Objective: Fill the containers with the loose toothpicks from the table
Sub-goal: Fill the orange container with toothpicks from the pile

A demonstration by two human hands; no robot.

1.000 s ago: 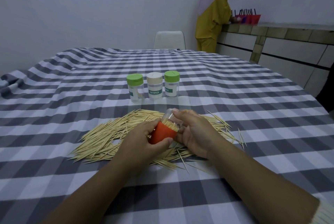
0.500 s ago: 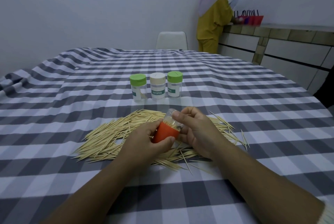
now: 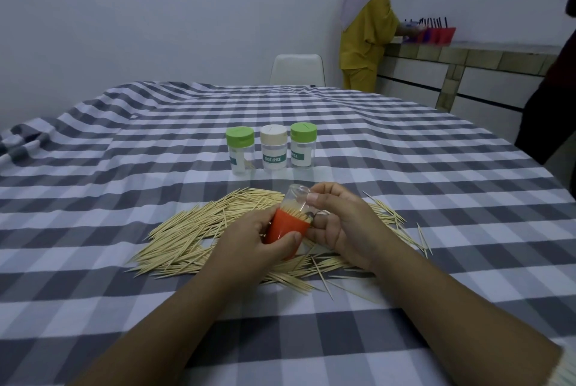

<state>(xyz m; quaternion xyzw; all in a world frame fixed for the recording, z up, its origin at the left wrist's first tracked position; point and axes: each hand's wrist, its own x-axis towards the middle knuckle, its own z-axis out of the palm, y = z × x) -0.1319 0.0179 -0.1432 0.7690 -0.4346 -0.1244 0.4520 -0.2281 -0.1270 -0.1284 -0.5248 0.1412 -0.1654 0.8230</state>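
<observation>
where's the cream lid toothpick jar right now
In the head view the cream-lidded jar stands upright on the checked tablecloth, middle of a row between two green-lidded jars, just beyond the toothpick pile.

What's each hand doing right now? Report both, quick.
Left hand: grips the orange container.
Right hand: pinches the clear cap on that container.

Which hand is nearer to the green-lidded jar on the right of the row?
The right hand. It holds the clear container just in front of that green-lidded jar. The left hand grips the orange cap, lower and further left.
</observation>
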